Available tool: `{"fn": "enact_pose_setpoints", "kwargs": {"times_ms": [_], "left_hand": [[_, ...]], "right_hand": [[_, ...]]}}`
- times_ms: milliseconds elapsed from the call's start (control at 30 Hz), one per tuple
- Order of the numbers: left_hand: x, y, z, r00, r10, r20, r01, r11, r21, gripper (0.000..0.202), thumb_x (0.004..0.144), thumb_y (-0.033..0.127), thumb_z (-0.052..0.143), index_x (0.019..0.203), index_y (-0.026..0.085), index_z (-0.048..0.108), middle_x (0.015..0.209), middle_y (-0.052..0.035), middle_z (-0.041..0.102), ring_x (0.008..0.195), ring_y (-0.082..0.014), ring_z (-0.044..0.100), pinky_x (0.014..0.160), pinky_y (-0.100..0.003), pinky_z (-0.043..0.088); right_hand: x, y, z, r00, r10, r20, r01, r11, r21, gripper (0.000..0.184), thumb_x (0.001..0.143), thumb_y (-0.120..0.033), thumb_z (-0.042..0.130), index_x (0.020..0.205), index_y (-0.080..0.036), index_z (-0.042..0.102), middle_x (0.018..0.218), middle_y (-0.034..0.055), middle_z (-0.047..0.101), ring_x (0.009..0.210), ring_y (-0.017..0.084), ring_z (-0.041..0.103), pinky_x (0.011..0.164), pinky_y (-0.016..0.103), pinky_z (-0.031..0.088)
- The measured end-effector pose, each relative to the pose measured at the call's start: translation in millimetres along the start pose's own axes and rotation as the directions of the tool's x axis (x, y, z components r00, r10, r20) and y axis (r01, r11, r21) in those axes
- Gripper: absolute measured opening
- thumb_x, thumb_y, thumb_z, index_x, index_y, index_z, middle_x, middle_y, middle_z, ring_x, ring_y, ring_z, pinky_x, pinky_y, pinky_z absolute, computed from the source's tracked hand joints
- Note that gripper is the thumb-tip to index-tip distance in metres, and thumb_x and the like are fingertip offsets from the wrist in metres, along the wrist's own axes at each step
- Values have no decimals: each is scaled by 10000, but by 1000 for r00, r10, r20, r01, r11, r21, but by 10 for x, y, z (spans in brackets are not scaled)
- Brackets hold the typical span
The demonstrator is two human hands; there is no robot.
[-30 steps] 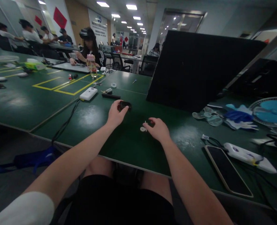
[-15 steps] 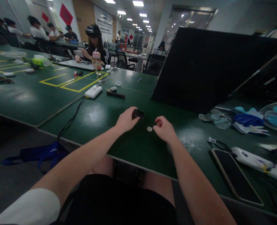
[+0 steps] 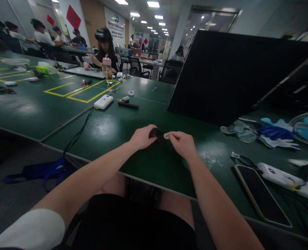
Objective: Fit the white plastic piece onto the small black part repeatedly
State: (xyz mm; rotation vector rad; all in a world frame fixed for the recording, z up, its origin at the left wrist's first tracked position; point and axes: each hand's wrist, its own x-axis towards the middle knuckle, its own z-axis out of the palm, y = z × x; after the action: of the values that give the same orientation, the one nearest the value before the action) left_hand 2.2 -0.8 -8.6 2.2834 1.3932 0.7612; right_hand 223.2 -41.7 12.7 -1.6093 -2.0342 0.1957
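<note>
Above the green table, my left hand is closed around a small black part, whose exact kind I cannot make out. My right hand pinches a small pale disc with a hole in its middle between thumb and fingertips. The disc is held just right of the black part. Whether the two touch is too small to tell.
A large black panel leans at the right rear. Gloves, a phone and a white power bank lie to the right. Another white power bank and a black bar lie ahead. A co-worker sits across.
The pale disc, lying on the table before, is now in my right hand's pinch and beside the black part. My left hand has come slightly nearer and to the right.
</note>
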Motion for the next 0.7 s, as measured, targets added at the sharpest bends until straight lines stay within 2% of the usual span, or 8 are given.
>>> {"fn": "enact_pose_setpoints", "kwargs": {"times_ms": [100, 233, 467, 533, 600, 700], "left_hand": [[-19, 54, 5, 998, 56, 27, -57, 998, 39, 472, 868, 369, 677, 1314, 268, 558, 1115, -32, 737, 989, -237, 706, 877, -362, 552], [-27, 76, 10, 990, 131, 45, -133, 991, 33, 420, 853, 362, 673, 1254, 271, 588, 1055, -18, 743, 952, -228, 710, 840, -344, 548], [-31, 89, 7, 985, 157, 67, -158, 987, 9, 439, 840, 389, 677, 1253, 264, 598, 1062, -17, 743, 954, -221, 705, 856, -344, 548], [-34, 102, -7, 986, 155, 64, -156, 987, 19, 444, 835, 376, 683, 1255, 259, 600, 1076, -18, 744, 970, -224, 705, 889, -355, 545], [-39, 116, -22, 987, 148, 66, -150, 988, 24, 449, 832, 379, 690, 1256, 261, 600, 1076, -16, 745, 972, -227, 706, 910, -365, 543], [-43, 130, -39, 991, 124, 58, -127, 991, 34, 427, 839, 384, 685, 1243, 272, 604, 1071, -12, 747, 973, -232, 708, 928, -377, 542]], "right_hand": [[-21, -88, 70, 985, -148, -83, 149, 989, 10, 262, 1007, -351, 528, 1066, -251, 763, 1020, 59, 695, 863, 202, 635, 736, 341, 495], [-23, -162, 141, 984, -161, -76, 157, 986, -49, 237, 1006, -327, 539, 1036, -239, 757, 995, 61, 656, 804, 186, 605, 661, 324, 478], [-19, -149, 132, 987, -134, -89, 133, 991, -14, 157, 924, -341, 658, 1001, -227, 733, 986, 58, 665, 805, 195, 613, 666, 335, 486], [-2, -121, 123, 985, -97, -145, 100, 995, 15, 168, 915, -358, 662, 965, -212, 727, 953, 62, 667, 782, 194, 612, 671, 339, 489], [24, -74, 114, 976, -4, -216, 16, 999, 52, 211, 922, -394, 643, 914, -198, 721, 916, 68, 667, 749, 192, 608, 669, 342, 492], [59, 3, 113, 965, 148, -218, -128, 987, 102, 307, 925, -477, 618, 863, -192, 714, 886, 77, 670, 747, 202, 613, 680, 358, 500]]}}
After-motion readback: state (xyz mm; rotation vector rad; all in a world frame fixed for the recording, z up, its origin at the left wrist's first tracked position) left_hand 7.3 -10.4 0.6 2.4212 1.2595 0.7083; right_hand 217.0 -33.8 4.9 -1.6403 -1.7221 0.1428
